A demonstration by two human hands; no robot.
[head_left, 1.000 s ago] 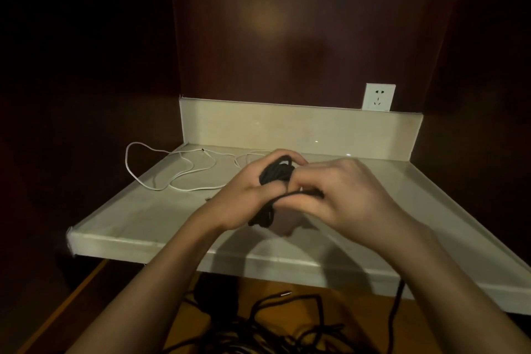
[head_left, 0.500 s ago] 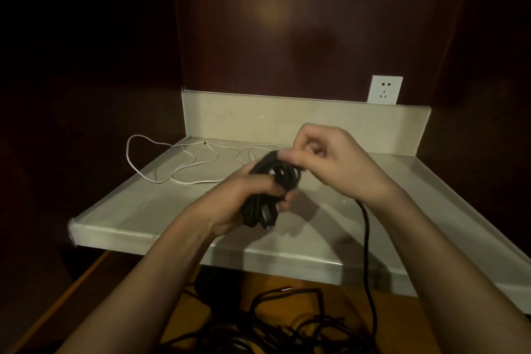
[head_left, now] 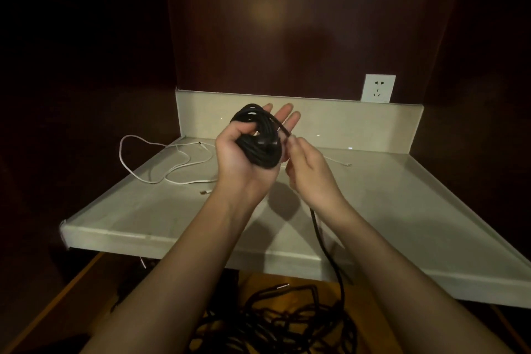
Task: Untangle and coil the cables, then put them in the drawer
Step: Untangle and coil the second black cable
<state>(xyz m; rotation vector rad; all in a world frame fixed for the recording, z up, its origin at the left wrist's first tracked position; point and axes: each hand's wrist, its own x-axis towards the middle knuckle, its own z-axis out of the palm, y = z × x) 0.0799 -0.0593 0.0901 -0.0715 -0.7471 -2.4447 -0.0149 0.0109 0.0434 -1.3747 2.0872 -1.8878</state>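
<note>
A black cable coil [head_left: 260,142] lies in the palm of my left hand [head_left: 244,158], which is raised above the pale shelf. The thumb curls over the loops and the fingers stretch up behind them. My right hand [head_left: 309,172] pinches the black strand right beside the coil. From that hand the loose black cable [head_left: 327,253] hangs down past the shelf's front edge into a tangled black heap [head_left: 275,316] on the wooden floor of the space below. A thin white cable [head_left: 161,164] sprawls loosely on the shelf's left part.
The pale shelf [head_left: 402,210] has a raised back wall and a low rim. A white wall socket [head_left: 377,88] sits above its back right. Dark wooden panels close in the sides and back. A small metal plug end [head_left: 204,192] lies on the shelf near my left wrist.
My left hand has turned palm-up and lifted the coil with its fingers opened out. My right hand has come off the top of the coil to its right side, still pinching the strand.
</note>
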